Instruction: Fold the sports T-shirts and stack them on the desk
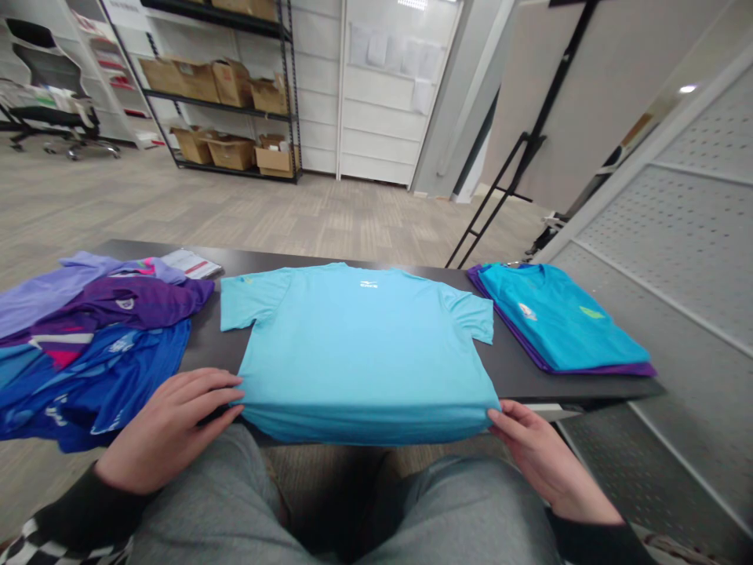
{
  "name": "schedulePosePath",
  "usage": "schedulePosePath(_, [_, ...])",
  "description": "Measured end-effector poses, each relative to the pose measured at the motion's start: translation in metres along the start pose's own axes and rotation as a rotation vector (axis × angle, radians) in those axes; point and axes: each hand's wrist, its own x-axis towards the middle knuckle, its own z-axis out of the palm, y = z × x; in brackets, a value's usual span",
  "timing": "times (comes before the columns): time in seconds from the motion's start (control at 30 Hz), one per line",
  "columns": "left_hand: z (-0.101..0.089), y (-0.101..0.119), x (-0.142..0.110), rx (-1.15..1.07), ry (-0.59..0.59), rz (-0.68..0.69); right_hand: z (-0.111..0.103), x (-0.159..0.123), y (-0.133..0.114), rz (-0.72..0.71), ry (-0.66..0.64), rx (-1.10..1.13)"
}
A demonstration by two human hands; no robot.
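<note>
Shirt (365,345) is needing even tension while your left hand (173,428) and right hand (538,451) are pinching its lower sides, imo.

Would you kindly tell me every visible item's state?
Light-blue T-shirt: spread out, lower part overhanging table
Left grip: closed on that shirt
Right grip: closed on that shirt
Turquoise T-shirt: folded, atop purple garment
Garments at left: heaped loosely
Bottom-right cardboard box: open
Office chair: upright, unoccupied
</note>
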Motion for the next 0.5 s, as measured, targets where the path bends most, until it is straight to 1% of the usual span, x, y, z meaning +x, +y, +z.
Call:
schedulePosePath(0.1, [-0.001, 0.009, 0.002, 0.004, 0.005, 0.003, 0.003, 0.003, 0.004, -0.054, 0.038, -0.079])
schedulePosePath(0.17, [-0.003, 0.018, 0.006, -0.002, 0.000, 0.008, 0.005, 0.004, 0.003, -0.119, 0.069, -0.178])
schedulePosePath(0.27, [-0.009, 0.022, 0.016, 0.009, 0.002, -0.029, -0.001, 0.005, -0.004, -0.201, 0.130, -0.451])
schedulePosePath(0.33, [-0.018, 0.013, 0.029, 0.063, 0.032, -0.125, -0.011, 0.006, -0.012, -0.226, 0.201, -0.666])
schedulePosePath(0.4, [-0.027, -0.006, 0.049, 0.150, 0.053, -0.267, -0.020, 0.008, -0.022, -0.249, 0.293, -0.800])
schedulePosePath(0.43, [-0.030, -0.018, 0.063, 0.191, 0.045, -0.338, -0.020, 0.007, -0.028, -0.281, 0.337, -0.821])
schedulePosePath(0.47, [-0.033, -0.032, 0.078, 0.224, 0.021, -0.399, -0.016, 0.005, -0.035, -0.345, 0.376, -0.816])
schedulePosePath(0.5, [-0.034, -0.045, 0.095, 0.249, -0.016, -0.451, -0.007, 0.000, -0.043, -0.426, 0.386, -0.791])
